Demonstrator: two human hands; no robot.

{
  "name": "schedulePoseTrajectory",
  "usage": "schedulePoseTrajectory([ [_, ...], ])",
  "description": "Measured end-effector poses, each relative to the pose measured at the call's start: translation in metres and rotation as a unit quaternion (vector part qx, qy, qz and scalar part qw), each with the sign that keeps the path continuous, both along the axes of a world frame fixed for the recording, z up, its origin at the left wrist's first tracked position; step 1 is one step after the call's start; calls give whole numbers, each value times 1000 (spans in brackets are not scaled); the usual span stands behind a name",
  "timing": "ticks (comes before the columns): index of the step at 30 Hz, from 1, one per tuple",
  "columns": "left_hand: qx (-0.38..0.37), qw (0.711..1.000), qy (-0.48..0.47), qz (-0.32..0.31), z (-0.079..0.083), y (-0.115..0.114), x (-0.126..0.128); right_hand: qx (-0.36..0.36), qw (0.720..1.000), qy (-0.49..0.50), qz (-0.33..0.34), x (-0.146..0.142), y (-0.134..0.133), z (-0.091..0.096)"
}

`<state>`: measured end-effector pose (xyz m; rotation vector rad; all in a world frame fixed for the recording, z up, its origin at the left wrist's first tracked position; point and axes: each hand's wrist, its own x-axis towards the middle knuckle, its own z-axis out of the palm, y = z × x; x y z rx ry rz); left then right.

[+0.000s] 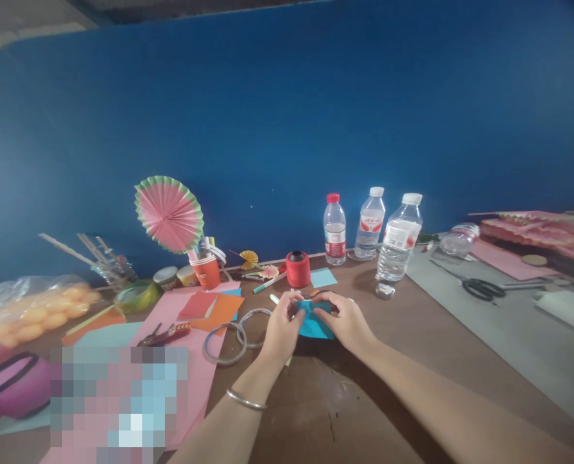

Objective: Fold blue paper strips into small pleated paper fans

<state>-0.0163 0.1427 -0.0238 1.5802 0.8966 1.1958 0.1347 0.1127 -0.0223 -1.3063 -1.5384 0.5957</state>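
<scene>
A small sheet of blue paper is held just above the brown table by both of my hands. On its left side my left hand pinches it, thumb on the near face and fingers behind. My right hand grips the right side the same way, with the two thumbs close together. The top edge looks bent or folded, though my fingers partly cover it. Past my hands sit a red thread spool and a light blue paper square. Two silvery rings lie left of my left hand.
Three water bottles stand at the back. Black scissors lie on grey paper at right. A pink pleated paper fan rises from a red cup; orange paper and pink sheets spread at left.
</scene>
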Motion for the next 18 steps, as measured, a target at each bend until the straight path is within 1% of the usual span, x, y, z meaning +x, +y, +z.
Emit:
schedulePoseTrajectory([
  [4,11,999,35,26,1,0,0,-5,1000,16,-3,4,5,-3],
  [9,-29,998,10,53,2,0,0,-14,998,62,-2,6,7,-3],
  [12,-26,998,10,60,2,0,1,-21,996,82,0,6,7,-1],
  [16,-9,997,34,74,2,-1,1,-27,997,70,-16,5,7,-2],
  [18,-2,996,47,77,2,-2,1,-22,998,60,-13,4,6,-2],
])
